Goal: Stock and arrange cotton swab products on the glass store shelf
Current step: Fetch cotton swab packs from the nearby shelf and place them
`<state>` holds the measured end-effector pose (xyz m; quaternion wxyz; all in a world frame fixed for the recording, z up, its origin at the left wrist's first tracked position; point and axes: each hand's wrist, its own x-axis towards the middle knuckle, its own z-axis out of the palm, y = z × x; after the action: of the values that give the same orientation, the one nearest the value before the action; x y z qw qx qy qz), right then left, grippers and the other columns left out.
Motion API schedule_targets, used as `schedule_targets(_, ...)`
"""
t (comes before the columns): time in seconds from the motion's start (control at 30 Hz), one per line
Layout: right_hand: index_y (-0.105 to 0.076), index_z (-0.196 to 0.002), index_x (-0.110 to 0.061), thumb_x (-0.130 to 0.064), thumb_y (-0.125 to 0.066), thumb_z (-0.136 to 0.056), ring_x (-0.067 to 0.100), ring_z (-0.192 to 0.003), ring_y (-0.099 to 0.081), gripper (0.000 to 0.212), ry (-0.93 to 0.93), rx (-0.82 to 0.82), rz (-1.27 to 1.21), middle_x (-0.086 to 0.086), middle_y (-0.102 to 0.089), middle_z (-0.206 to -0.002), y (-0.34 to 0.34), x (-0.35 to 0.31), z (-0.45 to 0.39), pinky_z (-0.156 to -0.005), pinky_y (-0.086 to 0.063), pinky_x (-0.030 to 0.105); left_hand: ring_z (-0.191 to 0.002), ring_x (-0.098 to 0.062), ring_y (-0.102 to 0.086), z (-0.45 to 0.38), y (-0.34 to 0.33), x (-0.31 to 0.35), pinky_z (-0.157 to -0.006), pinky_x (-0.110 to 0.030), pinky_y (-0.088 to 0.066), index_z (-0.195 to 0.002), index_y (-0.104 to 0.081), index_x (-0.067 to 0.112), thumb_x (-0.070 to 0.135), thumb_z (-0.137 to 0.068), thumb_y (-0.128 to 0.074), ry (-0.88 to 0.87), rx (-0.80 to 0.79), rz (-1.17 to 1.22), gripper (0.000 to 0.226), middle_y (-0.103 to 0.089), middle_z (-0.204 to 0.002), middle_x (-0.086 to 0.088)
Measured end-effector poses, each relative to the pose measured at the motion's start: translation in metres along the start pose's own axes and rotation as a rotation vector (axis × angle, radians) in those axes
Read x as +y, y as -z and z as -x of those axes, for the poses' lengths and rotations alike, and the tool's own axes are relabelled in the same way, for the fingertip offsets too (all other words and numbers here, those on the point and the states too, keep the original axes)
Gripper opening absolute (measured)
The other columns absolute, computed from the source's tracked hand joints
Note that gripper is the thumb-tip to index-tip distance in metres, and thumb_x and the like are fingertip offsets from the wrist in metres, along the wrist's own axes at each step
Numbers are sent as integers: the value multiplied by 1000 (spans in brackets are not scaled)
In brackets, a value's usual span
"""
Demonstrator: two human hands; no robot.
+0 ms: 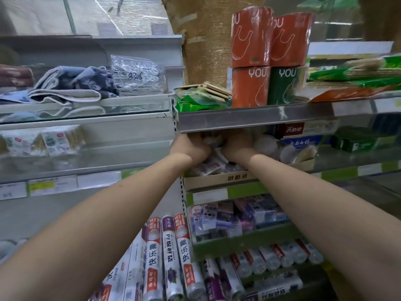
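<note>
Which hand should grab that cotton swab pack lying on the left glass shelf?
Left, probably. The left hand is nearer the cotton swab pack; the right hand would have to cross over it.

Pretty tight squeeze around the cardboard tray (217, 178). Right above it the metal shelf edge (260, 118) hangs low, so the only way in is the narrow slot between the two, and both hands, left hand (191, 148) and right hand (236, 148), already fill it. Packets (210, 165) are heaped up inside the tray, eating the headroom. To the right of the tray, plastic cups (267, 144) and a blue box (301, 141) block that side. Left of the tray, past the upright, the glass shelf (86, 161) has open room behind the swab packs (54, 142).
</note>
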<state>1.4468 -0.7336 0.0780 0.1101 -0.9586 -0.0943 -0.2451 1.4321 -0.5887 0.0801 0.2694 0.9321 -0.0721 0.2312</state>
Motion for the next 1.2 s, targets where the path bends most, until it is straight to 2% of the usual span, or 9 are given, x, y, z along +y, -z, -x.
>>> schedule_targets(0.07, -56, -115, -15, -21, -41, -105, 30, -119, -54, 19, -39, 39, -12, 14, -59, -125, -1, 3, -2, -97, -40, 33, -116, -29, -63, -2, -1, -3, -81, -27, -44, -127, -63, 25, 52, -81, -67, 22, 34, 34, 53, -69, -124, -5)
schedule_targets(0.2, -44, -96, -16, -24, -44, -105, 22, -94, -51, 12, -137, 64, -104, 4, -47, -87, 3, 10, 3, -81, -38, 29, -115, -31, -62, 6, 7, -6, -83, -28, -46, -132, -61, 19, 34, -87, -69, 1, 62, 18, 48, -67, -125, -9)
schedule_targets(0.4, -59, -93, -10, -16, -51, -100, 25, -85, -59, 12, -221, 55, -212, 14, -66, -105, 6, 9, 21, -70, -40, 29, -107, -40, -62, 32, 27, -9, -88, -47, -57, -125, -64, 18, 25, -90, -64, -192, 27, -177, 35, -66, -120, -16)
schedule_targets(0.53, -67, -107, -6, -16, -54, -97, 31, -102, -64, 19, -287, 137, -289, 15, -69, -111, 12, -4, 38, -71, -38, 27, -98, -37, -62, 55, 44, -10, -81, -43, -55, -113, -68, 12, 13, -88, -63, -308, 60, -199, 26, -68, -109, -16)
schedule_targets(0.73, -71, -112, -10, -16, -64, -90, 31, -99, -65, 24, -272, 305, -496, 11, -72, -106, 6, -37, 69, -79, -49, 30, -96, -36, -59, 84, 66, -29, -75, -41, -48, -110, -64, 5, 8, -85, -59, -371, 94, -166, 25, -67, -102, -15)
schedule_targets(0.83, -70, -112, -11, -11, -62, -90, 30, -98, -63, 23, -232, 311, -502, 10, -72, -105, 10, -61, 79, -81, -49, 31, -99, -34, -61, 95, 82, -43, -77, -41, -50, -118, -66, 9, 9, -88, -57, -384, 111, -121, 32, -70, -106, -12)
schedule_targets(1.0, -71, -109, -21, -24, -67, -92, 24, -90, -66, 17, -143, 376, -510, 1, -73, -97, 11, -108, 92, -81, -54, 40, -112, -32, -61, 113, 114, -75, -89, -40, -50, -132, -63, 13, 13, -94, -58, -357, 150, -71, 39, -70, -121, -11)
schedule_targets(1.1, -69, -118, -24, -23, -67, -93, 19, -94, -66, 26, -83, 412, -564, -2, -73, -106, 9, -140, 98, -87, -54, 40, -107, -32, -63, 123, 132, -100, -84, -37, -50, -126, -67, 13, 17, -95, -58, -317, 207, -24, 32, -72, -115, -11)
schedule_targets(1.2, -64, -119, -21, -26, -65, -94, 20, -90, -65, 25, -142, 429, -683, -2, -71, -98, 8, -171, 100, -84, -54, 41, -97, -32, -64, 130, 152, -123, -76, -36, -47, -117, -68, 16, 23, -97, -57, -247, 255, -11, 24, -73, -105, -9)
